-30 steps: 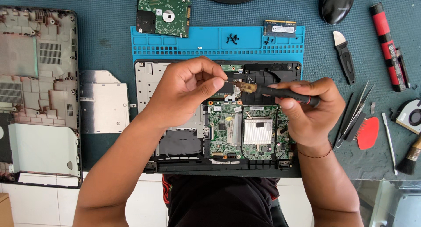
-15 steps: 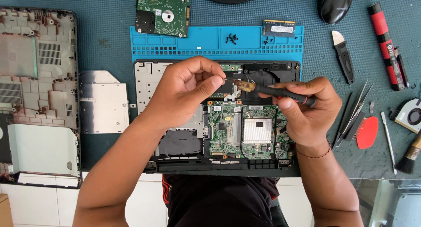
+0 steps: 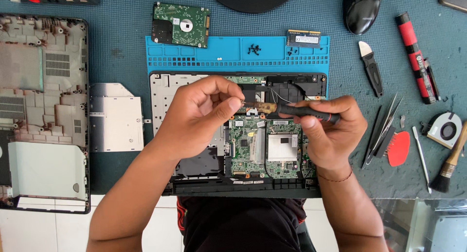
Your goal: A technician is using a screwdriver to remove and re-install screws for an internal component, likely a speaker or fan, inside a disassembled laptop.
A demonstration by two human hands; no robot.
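Observation:
An opened laptop base (image 3: pixel 163 93) lies in front of me with its green motherboard (image 3: pixel 253 149) exposed. My right hand (image 3: pixel 331 135) grips a black-handled screwdriver (image 3: pixel 306 112) held level, its brass-coloured front end pointing left. My left hand (image 3: pixel 199 115) pinches the tool's tip between thumb and fingers, just above the board's upper edge. Whether a screw sits at the tip is hidden by the fingers.
A blue tray (image 3: pixel 214 52) behind the laptop holds small screws (image 3: pixel 253 49) and a memory stick (image 3: pixel 303 38). Hard drive (image 3: pixel 181 24), optical drive (image 3: pixel 116 118) and bottom cover (image 3: pixel 41 111) lie left. Tweezers (image 3: pixel 384 128), red pick (image 3: pixel 399 149), brush (image 3: pixel 450 162), fan (image 3: pixel 446 130), pry tool (image 3: pixel 371 69) and red driver (image 3: pixel 414 55) lie right.
Both hands stay nearly still over the laptop. The screwdriver's tip end has shifted slightly within my left fingers.

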